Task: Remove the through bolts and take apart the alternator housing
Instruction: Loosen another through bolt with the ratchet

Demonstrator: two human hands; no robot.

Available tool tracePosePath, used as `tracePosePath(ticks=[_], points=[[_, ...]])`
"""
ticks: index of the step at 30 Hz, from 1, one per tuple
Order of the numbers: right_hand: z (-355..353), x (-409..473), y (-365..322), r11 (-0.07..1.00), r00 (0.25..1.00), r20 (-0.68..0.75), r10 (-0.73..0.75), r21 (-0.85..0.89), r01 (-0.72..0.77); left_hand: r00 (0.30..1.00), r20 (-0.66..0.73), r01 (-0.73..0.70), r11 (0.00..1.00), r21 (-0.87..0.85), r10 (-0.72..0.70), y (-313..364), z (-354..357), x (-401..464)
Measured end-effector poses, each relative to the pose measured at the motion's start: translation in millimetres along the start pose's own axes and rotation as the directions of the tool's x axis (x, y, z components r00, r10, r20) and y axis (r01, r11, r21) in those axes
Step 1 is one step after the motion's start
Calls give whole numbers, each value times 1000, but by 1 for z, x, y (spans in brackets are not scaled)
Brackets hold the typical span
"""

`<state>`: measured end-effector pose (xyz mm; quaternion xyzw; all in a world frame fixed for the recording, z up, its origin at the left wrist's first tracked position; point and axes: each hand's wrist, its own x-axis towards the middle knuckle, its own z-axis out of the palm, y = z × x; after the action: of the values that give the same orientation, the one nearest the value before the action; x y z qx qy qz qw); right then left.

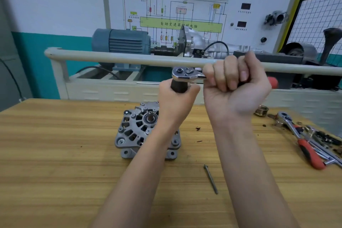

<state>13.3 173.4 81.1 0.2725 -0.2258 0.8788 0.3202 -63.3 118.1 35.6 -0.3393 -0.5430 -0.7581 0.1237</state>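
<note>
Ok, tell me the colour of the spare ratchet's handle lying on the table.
Red with black, on the spare ratchet; the head view shows it.

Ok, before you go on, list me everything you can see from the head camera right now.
alternator: one, silver-grey, on the wooden table, centre, shaft end up
through bolt: one, dark grey, lying loose on the table right of the alternator
ratchet wrench: one, chrome head, held above the alternator
black socket: one, under the ratchet head
second ratchet: one, red handle, table's right edge among loose tool parts
pulley: one, brassy, behind the right wrist
electric motor: one, blue-grey, on the training rig behind
left hand: grips the black socket
right hand: grips the ratchet handle
</note>
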Motion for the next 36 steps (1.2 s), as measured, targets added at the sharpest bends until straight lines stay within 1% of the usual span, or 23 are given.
tracePosePath(ticks=[1, 3, 4, 5, 6, 8, 10, 12, 15, 17, 19, 20, 21, 22, 23, 24, 25, 26, 27, 29, 31, 33, 36], points=[[-1, 8, -3, 996, 996, -7, 86, 16, -86, 991, 136, -3, 1000, -5, 4, 1, -7, 2], [-1, 25, -6, 958, 960, 3, 281, 57, -281, 926, 377, 7, 1000, -27, 4, 2, -20, 6], [-1, 32, -5, 930, 933, 17, 359, 80, -360, 900, 436, 22, 999, -23, -10, 4, -24, 6], [-1, 37, -5, 905, 910, 28, 413, 100, -413, 893, 449, 39, 999, -7, -31, 4, -24, 5], [-2, 40, -5, 889, 896, 40, 441, 115, -443, 900, 433, 53, 999, 9, -52, 4, -23, 5], [-4, 37, -5, 888, 901, 48, 432, 152, -434, 922, 383, 57, 998, 25, -63, 3, -19, 4], [-10, 28, -7, 914, 939, 37, 342, 218, -342, 941, 336, 42, 999, 17, -46, 2, -14, 3], [-13, 16, -7, 958, 984, -11, 178, 230, -171, 966, 255, 33, 999, 11, -35, 2, -8, 2], [-5, 1, 0, 992, 998, -57, -42, 113, 48, 1000, 21, -2, 1000, 10, 2, 1, 4, -1], [0, -4, 7, 995, 996, -24, -88, 45, 89, 992, -129, -7, 1000, -25, 4, -1, 10, -3], [-1, -3, 8, 998, 998, 15, -58, 14, 58, 986, -169, -12, 998, -66, 1, -3, 11, -5], [-4, 0, 5, 1000, 999, 27, -23, 18, 23, 992, -128, -24, 998, -61, 16, -3, 8, -5], [-8, 5, 1, 999, 999, 36, 26, 40, -28, 999, -37, -33, 998, -48, 31, -3, 3, -3], [-12, 10, -3, 992, 995, 46, 90, 80, -93, 994, 103, -38, 999, -28, 41, -2, -3, -1], [-16, 15, -6, 977, 985, 64, 163, 132, -170, 963, 268, -42, 999, -2, 41, -2, -10, 2], [-19, 19, -8, 950, 967, 93, 235, 187, -249, 909, 417, -38, 999, 23, 25, 0, -16, 4], [-22, 23, -10, 920, 948, 125, 292, 233, -314, 857, 516, -25, 999, 46, -2, 1, -19, 5], [-25, 25, -10, 898, 934, 145, 327, 261, -355, 833, 552, -3, 998, 66, -34, 2, -20, 4], [-27, 27, -11, 886, 926, 150, 346, 273, -375, 842, 536, 21, 997, 77, -59, 2, -19, 3], [-26, 28, -12, 879, 923, 124, 365, 279, -386, 888, 453, 51, 996, 80, -82, 2, -14, 3], [-22, 26, -13, 896, 942, 54, 332, 295, -333, 922, 382, 40, 997, 73, -65, 2, -11, 3], [-15, 20, -14, 943, 974, -47, 224, 261, -204, 959, 277, 41, 997, 65, -58, 2, -6, 1], [-3, 5, -9, 993, 983, -186, -6, 112, 27, 999, -21, 51, 997, 59, -50, 1, 8, -4]])
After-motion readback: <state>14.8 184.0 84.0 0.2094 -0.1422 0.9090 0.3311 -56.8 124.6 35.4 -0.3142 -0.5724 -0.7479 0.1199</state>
